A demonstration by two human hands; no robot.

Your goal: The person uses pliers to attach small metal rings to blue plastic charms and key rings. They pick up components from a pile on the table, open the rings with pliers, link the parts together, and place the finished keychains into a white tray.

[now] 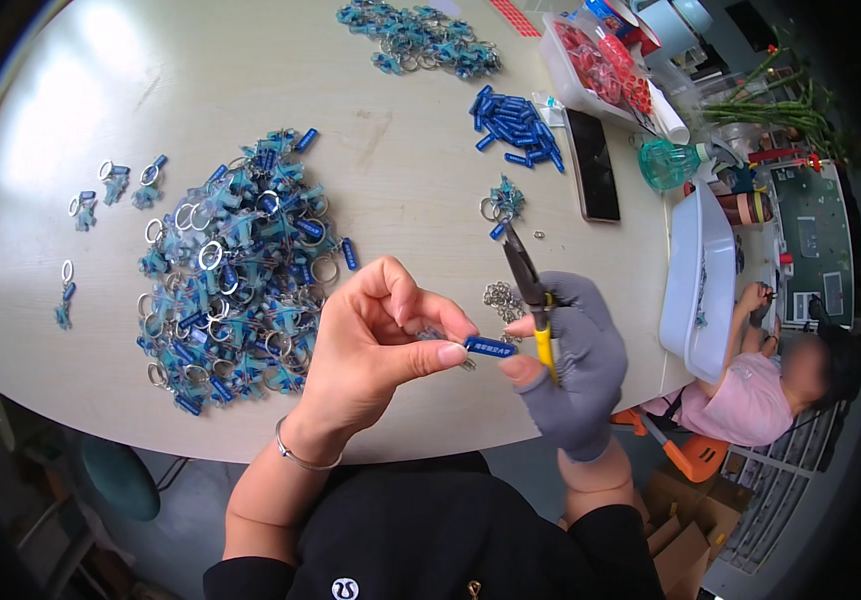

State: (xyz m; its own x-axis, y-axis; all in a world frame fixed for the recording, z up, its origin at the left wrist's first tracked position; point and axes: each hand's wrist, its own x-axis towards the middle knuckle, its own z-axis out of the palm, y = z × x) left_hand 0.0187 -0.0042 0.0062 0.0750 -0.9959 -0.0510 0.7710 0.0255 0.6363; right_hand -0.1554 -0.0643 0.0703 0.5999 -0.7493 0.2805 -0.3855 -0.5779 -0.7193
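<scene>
My left hand (366, 335) pinches one end of a small blue tag (491, 347) between thumb and forefinger. Some clear and silvery parts show behind those fingers, too covered to make out fully. A grey fingerless glove covers my right hand (581, 345), which is wrapped round pliers (545, 345) with yellow and black handles. Their dark jaws point away from me, and the right thumb lies at the tag's other end. Just beyond my fingertips is a little heap of metal links (501, 298). A teal keychain charm (507, 197) with a ring lies past the pliers' tip.
Left of my hands spreads a big pile of teal-and-blue keychains (241, 290). Farther off lie more charms (421, 40), loose blue tags (518, 125) and a phone (593, 165). A white bin (699, 285) stands at the right edge, near a seated person in pink (751, 400).
</scene>
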